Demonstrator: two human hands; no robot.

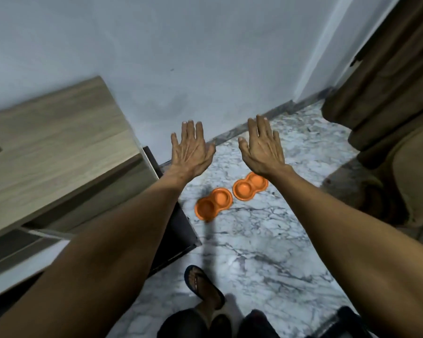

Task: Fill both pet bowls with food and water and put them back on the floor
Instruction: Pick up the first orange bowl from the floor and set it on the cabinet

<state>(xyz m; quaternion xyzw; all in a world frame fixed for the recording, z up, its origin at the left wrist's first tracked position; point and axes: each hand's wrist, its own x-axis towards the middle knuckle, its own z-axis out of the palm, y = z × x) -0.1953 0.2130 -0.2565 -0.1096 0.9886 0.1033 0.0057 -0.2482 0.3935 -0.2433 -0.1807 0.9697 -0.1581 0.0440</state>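
Note:
Two orange double pet bowls lie side by side on the marble floor [266, 240] near the wall. The left pet bowl [213, 203] and the right pet bowl [248, 187] both look empty. My left hand [191, 148] and my right hand [263, 145] are stretched out in front of me, backs up, fingers straight, holding nothing. Both hands hover above and beyond the bowls in the picture. My right wrist covers the far end of the right bowl.
A wooden cabinet top [54, 147] fills the left side, with a dark panel [178, 230] at its base next to the left bowl. Brown curtains [386, 93] hang at the right. My foot in a sandal [203, 284] stands on the floor below the bowls.

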